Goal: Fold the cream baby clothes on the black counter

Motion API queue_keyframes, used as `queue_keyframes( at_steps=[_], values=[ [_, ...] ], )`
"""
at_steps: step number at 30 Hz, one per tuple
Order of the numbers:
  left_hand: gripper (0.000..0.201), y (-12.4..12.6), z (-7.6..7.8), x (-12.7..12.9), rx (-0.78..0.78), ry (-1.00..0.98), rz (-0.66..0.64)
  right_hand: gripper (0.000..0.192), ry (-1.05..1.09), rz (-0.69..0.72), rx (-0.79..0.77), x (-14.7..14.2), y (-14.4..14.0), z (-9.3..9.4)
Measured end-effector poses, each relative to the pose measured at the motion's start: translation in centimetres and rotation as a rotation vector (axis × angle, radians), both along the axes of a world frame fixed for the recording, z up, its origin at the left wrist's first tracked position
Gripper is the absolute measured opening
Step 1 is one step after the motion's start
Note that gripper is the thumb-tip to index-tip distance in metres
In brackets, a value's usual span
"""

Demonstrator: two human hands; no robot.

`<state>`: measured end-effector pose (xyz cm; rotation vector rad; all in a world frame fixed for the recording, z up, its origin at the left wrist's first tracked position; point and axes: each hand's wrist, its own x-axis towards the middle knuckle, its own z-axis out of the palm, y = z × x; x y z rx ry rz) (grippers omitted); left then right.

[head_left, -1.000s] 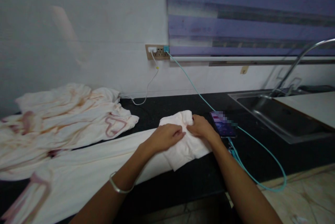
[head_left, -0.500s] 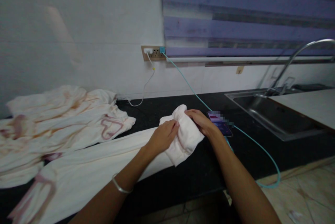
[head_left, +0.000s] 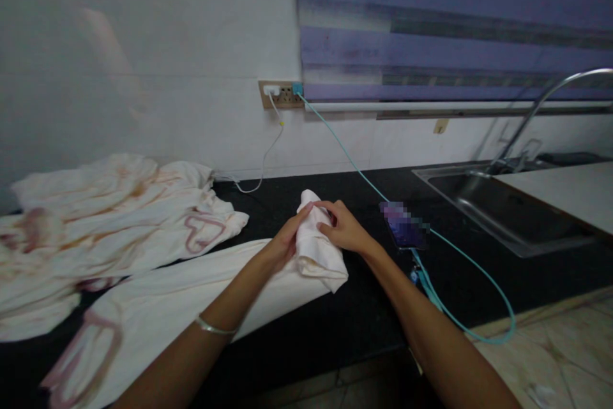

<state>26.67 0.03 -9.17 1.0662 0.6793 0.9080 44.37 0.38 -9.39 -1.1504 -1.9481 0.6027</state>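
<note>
A cream-white garment (head_left: pixel 191 297) with dusty-pink trim lies stretched in a long strip along the dark countertop. Its right end is folded over into a thick bundle, raised a little between my hands. My left hand (head_left: pixel 286 240) presses against the left side of this bundle, fingers up along its edge. From the right, my right hand (head_left: pixel 343 225) pinches the bundle's top, thumb on the near face and fingers curled over the far side. Some fingertips are hidden by the cloth. A crumpled second cream garment (head_left: pixel 129 211) with brownish stains and pink trim sits behind, at left.
A phone (head_left: pixel 405 230) on a teal cable lies right of my hands. The cable runs to a wall socket (head_left: pixel 285 95) and loops over the front edge of the black countertop (head_left: pixel 368 307). A steel sink (head_left: pixel 502 205) with a tall faucet (head_left: pixel 527 112) stands at right.
The bundled end has moved left and become narrower and more upright. My right hand has shifted left with it and now pinches its top; my left hand has slid left to its side.
</note>
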Motion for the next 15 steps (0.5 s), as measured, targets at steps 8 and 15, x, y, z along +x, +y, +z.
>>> queue_keyframes(
  at_steps=[8,15],
  values=[
    [0.044,-0.4,0.2,0.0,-0.069,0.005,0.166,0.054,0.037,-0.046,0.023,-0.4,-0.1,-0.2],
    [0.046,-0.3,0.2,0.3,-0.036,-0.04,0.301,0.026,0.335,-0.285,0.164,-0.2,1.5,-0.3]
  ],
)
